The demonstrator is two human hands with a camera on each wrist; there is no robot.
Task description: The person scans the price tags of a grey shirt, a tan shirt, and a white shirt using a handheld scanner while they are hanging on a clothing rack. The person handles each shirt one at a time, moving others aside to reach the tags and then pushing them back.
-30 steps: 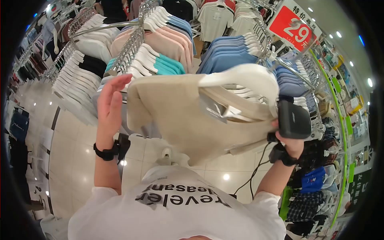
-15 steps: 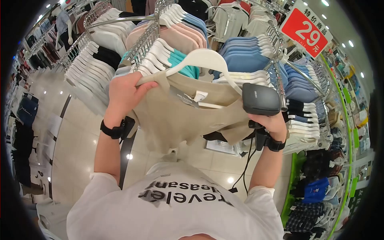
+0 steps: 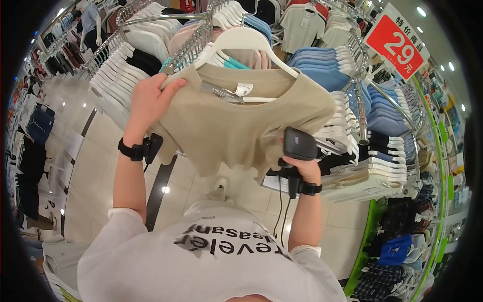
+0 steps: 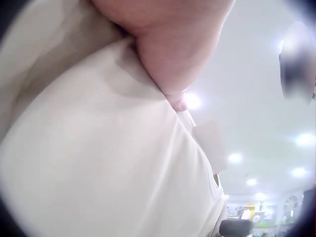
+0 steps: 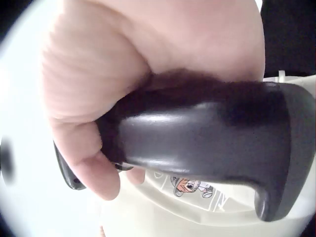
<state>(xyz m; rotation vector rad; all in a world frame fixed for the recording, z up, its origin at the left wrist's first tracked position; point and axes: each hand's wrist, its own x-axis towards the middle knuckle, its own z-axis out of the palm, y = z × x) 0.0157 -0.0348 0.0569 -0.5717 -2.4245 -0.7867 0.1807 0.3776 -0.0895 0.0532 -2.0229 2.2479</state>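
A beige T-shirt [image 3: 226, 126] hangs spread out on a white hanger [image 3: 246, 39] in front of the body. The left hand [image 3: 149, 103] pinches its shoulder at the hanger's left end, thumb toward the neckline. Pale cloth [image 4: 108, 143] fills much of the left wrist view below that hand [image 4: 173, 39]. The right hand [image 3: 303, 166] grips a black handheld device [image 3: 300, 144] in front of the shirt's lower right side. In the right wrist view, fingers wrap round the device's dark handle [image 5: 197, 133], with a small cartoon print [image 5: 190, 186] on pale cloth behind it.
Metal racks hold white shirts [image 3: 118, 75], blue shirts [image 3: 319, 68] and other garments on white hangers. A red and white price sign [image 3: 397, 43] stands at the upper right. Tiled floor [image 3: 100, 166] shows at the left, and a black cable hangs below the device.
The left hand, open beside the shirt a second ago, now pinches its shoulder. The right hand with the device has moved from the hanger's right end down and leftward. The shirt faces up more squarely.
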